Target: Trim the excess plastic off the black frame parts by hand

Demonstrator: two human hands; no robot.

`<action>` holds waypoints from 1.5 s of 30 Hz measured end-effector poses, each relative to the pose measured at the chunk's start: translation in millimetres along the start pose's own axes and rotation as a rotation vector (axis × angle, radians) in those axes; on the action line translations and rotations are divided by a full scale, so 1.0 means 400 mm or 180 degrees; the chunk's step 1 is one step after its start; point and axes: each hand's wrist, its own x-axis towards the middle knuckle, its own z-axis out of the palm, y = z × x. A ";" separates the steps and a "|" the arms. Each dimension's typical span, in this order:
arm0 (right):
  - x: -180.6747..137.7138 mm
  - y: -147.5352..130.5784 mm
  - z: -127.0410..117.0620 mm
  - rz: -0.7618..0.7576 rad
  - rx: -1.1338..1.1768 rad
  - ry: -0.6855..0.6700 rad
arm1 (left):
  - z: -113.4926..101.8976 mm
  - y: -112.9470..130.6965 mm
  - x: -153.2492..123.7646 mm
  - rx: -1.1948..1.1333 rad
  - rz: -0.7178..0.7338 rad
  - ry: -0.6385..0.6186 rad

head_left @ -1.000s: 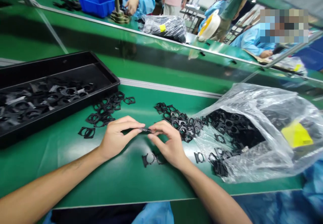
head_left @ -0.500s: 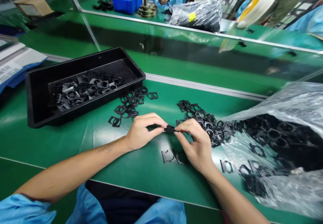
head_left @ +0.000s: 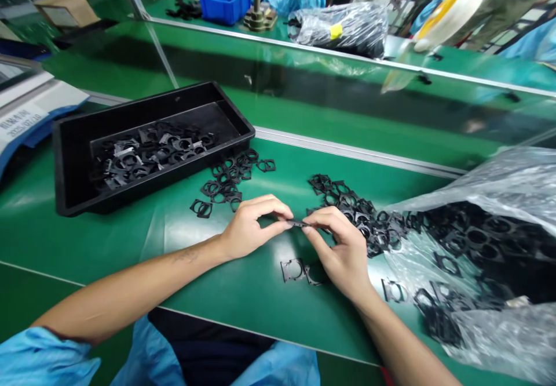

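My left hand (head_left: 252, 226) and my right hand (head_left: 343, 250) meet over the green table, both pinching one small black plastic frame part (head_left: 298, 223) between fingertips. Just below them a loose black frame part (head_left: 292, 269) lies flat on the table. To the right of my hands a pile of the same black parts (head_left: 356, 212) spills from a clear plastic bag (head_left: 499, 247). A smaller heap of parts (head_left: 228, 180) lies left of my hands, beside a black tray (head_left: 69, 166) that holds several more parts.
A green conveyor belt (head_left: 347, 113) runs behind a metal rail. A white and blue machine (head_left: 26, 108) stands at far left. Across the belt sit a blue bin (head_left: 223, 2), a dark bag (head_left: 343, 26) and people in blue coats.
The view has swung left and tilted, bringing the whole tray and the machine at left into sight. My hands stay together, still pinching the same small part.
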 end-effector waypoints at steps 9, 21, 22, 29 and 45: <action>-0.006 0.007 0.015 0.0768 0.0582 -0.0074 | 0.002 -0.015 0.012 -0.1287 -0.1930 -0.0140; 0.008 -0.002 0.002 0.1671 0.1397 -0.0191 | -0.010 -0.005 0.026 -0.2463 -0.2812 -0.0463; 0.008 -0.003 0.001 0.1674 0.1370 -0.0174 | -0.013 -0.006 0.027 -0.2459 -0.2841 -0.0541; 0.009 -0.005 0.002 0.1720 0.1349 -0.0140 | -0.027 -0.008 0.032 -0.2429 -0.2836 -0.1013; -0.001 0.003 0.016 0.1393 0.1040 0.0023 | -0.020 -0.010 0.023 -0.2216 -0.2641 -0.1075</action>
